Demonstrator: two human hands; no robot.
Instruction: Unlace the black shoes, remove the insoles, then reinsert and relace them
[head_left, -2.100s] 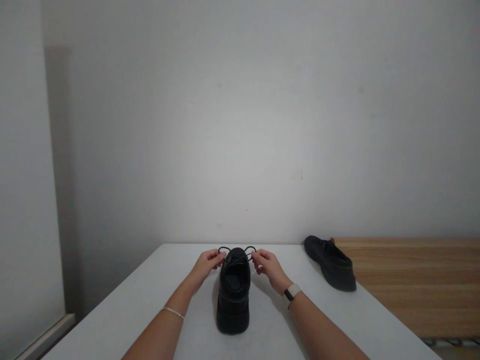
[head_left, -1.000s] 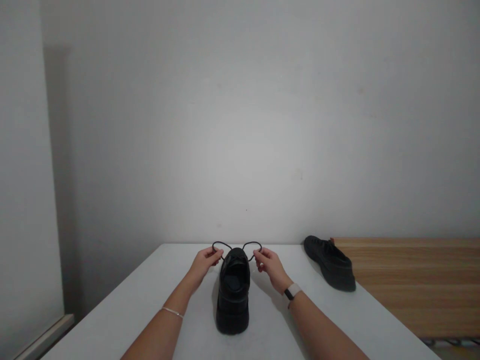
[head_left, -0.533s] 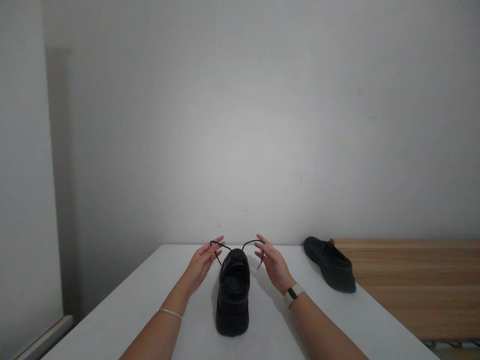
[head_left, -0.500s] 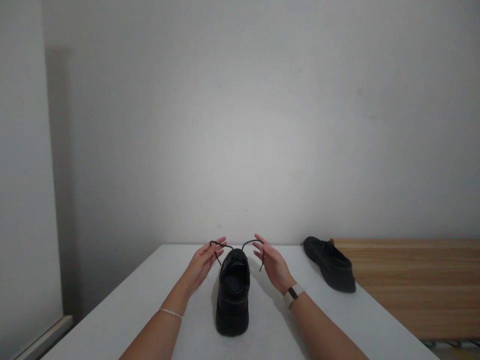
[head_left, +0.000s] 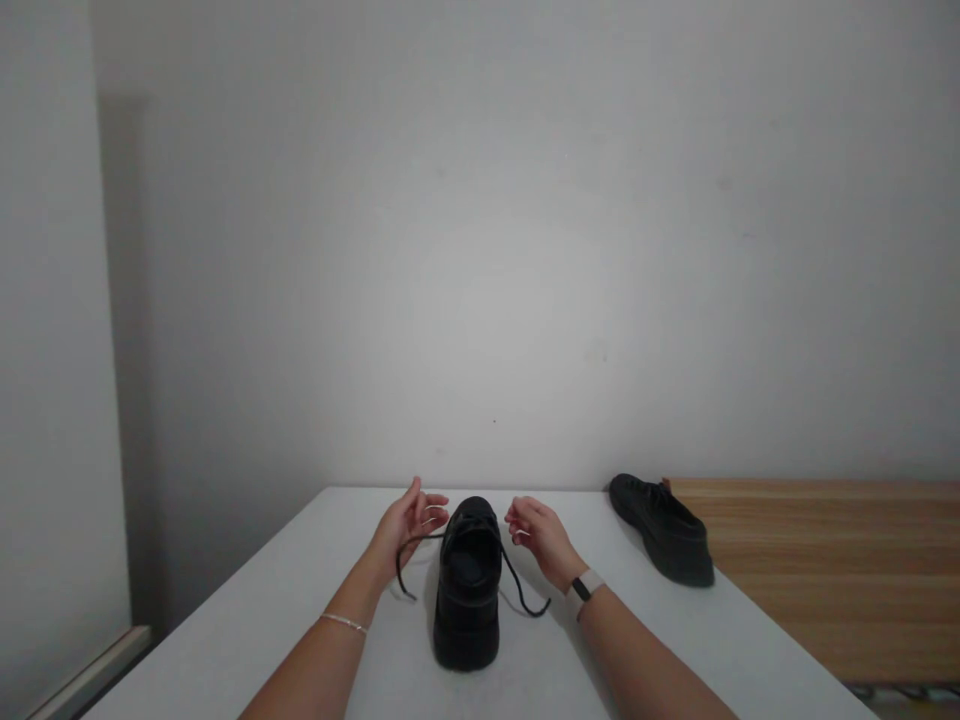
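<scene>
Near shoe: the black shoe [head_left: 466,625] stands on its sole at bottom centre of the frame, heel toward the wearer and toe toward the wall [head_left: 480,250]; that heel-on placing seems chosen so that each side of the lacing falls to one hand
Left lace: the left lace end [head_left: 399,570] leaves the shoe's side, arcs past the base of the left hand and drops toward the table; whether it touches the skin I cannot tell
Right lace: the right lace end [head_left: 520,587] hangs down the shoe's right side and curls up at its tip, apart from the fingers
Left hand: the left hand [head_left: 407,525] is beside the shoe's front, thumb raised, fingers loosely parted; no grip on anything shows
Right hand: the right hand [head_left: 546,540] is on the other side, fingers half curled, with nothing visible in them; the two hands probably flank the shoe to keep both lace ends within reach
Far shoe: a second shoe [head_left: 664,530] sits slantwise at the table's right edge, likely put aside there
Table edges: the white table [head_left: 285,600] meets the wall just beyond the toe, so forward room looks short; sideways room looks wider at lower left than at lower right, where the wooden board [head_left: 810,580] lies past the edge
</scene>
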